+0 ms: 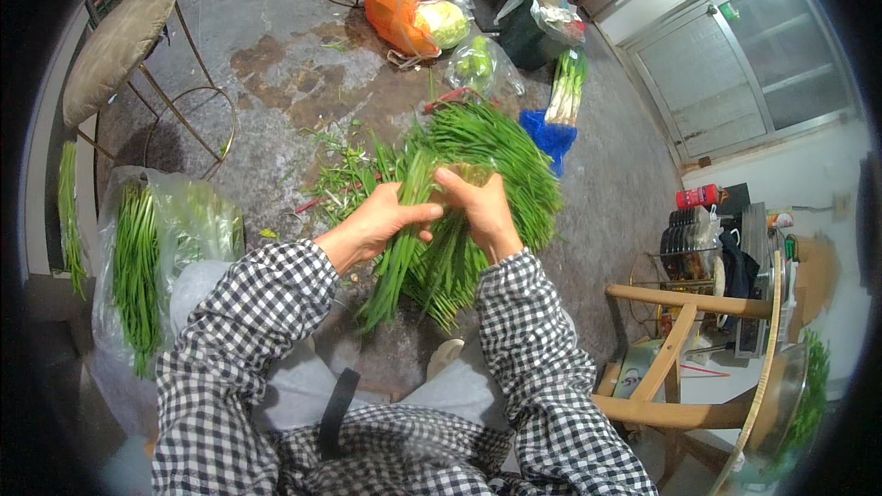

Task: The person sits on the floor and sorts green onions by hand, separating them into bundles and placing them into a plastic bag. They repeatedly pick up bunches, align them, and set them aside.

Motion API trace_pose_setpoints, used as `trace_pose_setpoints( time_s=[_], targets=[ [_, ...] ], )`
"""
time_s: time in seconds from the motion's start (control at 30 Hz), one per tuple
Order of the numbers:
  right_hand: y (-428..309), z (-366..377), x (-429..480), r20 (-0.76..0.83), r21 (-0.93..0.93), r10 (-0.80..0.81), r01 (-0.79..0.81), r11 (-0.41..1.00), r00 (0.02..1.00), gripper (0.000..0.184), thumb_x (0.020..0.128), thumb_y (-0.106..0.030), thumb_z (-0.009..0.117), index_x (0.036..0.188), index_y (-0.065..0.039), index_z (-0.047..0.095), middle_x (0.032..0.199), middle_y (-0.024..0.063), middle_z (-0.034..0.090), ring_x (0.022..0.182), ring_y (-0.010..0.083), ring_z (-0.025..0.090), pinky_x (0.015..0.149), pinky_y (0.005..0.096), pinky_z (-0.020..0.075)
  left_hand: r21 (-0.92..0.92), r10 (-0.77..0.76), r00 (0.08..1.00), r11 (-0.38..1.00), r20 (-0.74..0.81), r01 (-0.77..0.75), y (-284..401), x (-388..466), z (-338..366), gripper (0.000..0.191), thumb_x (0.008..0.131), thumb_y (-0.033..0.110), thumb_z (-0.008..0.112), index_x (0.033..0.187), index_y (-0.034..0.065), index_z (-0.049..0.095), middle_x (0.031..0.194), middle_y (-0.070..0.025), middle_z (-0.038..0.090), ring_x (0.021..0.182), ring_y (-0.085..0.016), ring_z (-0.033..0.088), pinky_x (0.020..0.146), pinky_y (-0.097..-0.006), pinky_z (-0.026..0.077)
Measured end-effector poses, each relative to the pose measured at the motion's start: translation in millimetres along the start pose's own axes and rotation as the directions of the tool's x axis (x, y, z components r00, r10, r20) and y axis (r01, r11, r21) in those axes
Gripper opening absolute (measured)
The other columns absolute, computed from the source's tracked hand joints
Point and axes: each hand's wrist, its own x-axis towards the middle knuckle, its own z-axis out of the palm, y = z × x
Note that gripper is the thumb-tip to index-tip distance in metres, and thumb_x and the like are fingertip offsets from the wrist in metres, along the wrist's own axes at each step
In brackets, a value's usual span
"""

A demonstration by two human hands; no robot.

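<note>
My left hand (382, 220) is closed around a small bunch of long green leafy stalks (395, 269), which look like garlic chives, their tips hanging towards my feet. Beside it, my right hand (482, 210) grips another bunch (451, 255), its pale stem ends showing by the thumb. Both thumbs point inwards and the hands nearly meet. Beneath and beyond them a large heap of the same greens (517, 172) lies on the floor. Loose leaf scraps (341, 186) are scattered to its left. My fingertips are partly hidden by the stalks.
A plastic bag of greens (136, 269) lies at left, below a cushioned stool (120, 48). Farther off are an orange mesh bag (393, 3) with cabbage, a lined bin (527, 31), and spring onions (567, 89) by a blue cloth (548, 138). A wooden chair (665, 351) stands at right.
</note>
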Motion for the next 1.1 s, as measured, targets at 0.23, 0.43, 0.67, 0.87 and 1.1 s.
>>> trace_pose_setpoints(
  time_s=[0.23,0.43,0.67,0.87,1.1],
  targets=[
    [9,-20,10,-0.071,0.191,0.019,-0.005,0.982,0.997,0.018,0.089,-0.018,0.065,0.090,-0.001,0.063,0.060,-0.0054,0.045,0.052,0.0067,0.039,0.051,0.0242,0.0325,-0.156,-0.001,0.997,0.988,-0.073,-0.011,3,1,-7,0.025,0.088,0.013,0.065,0.108,0.0039,0.053,0.088,-0.0068,0.062,0.072,-0.014,0.061,0.066,-0.0296,0.055],
    [11,-21,12,-0.167,0.449,0.009,0.068,0.891,0.986,0.032,0.093,-0.029,0.061,0.105,0.001,0.057,0.059,-0.0064,0.035,0.055,0.0080,0.037,0.054,0.0249,0.0350,-0.104,0.025,0.994,0.994,-0.110,-0.037,1,1,-8,0.023,0.088,0.014,0.065,0.105,0.0036,0.053,0.090,-0.0070,0.062,0.072,-0.013,0.062,0.064,-0.0281,0.055],
    [0,-7,12,-0.138,0.406,-0.055,0.107,0.908,0.989,0.031,0.092,-0.027,0.062,0.106,0.000,0.062,0.081,0.0068,0.065,0.066,0.0157,0.059,0.059,0.0297,0.0506,-0.115,0.039,0.993,0.992,-0.112,-0.052,-2,1,-5,0.027,0.088,0.014,0.065,0.110,-0.0006,0.059,0.100,-0.0092,0.064,0.080,-0.015,0.064,0.070,-0.0278,0.056],
    [-6,-8,6,-0.066,-0.105,0.060,-0.067,0.992,0.996,0.020,0.085,-0.021,0.069,0.095,-0.003,0.069,0.064,-0.0046,0.056,0.052,0.0040,0.043,0.047,0.0219,0.0342,0.029,0.101,0.989,0.995,-0.105,-0.098,-2,3,-5,0.023,0.090,0.012,0.061,0.110,0.0002,0.060,0.090,-0.0039,0.061,0.079,-0.013,0.061,0.072,-0.0299,0.055],
    [2,-7,5,-0.043,-0.157,-0.032,0.025,0.987,0.999,0.017,0.083,-0.019,0.071,0.076,-0.006,0.064,0.058,-0.0052,0.051,0.050,0.0050,0.041,0.046,0.0233,0.0305,-0.039,0.009,0.995,0.999,-0.103,-0.013,3,0,-3,0.017,0.093,0.016,0.057,0.104,0.0031,0.056,0.082,-0.0027,0.059,0.071,-0.011,0.058,0.059,-0.0253,0.051]
  ],
)
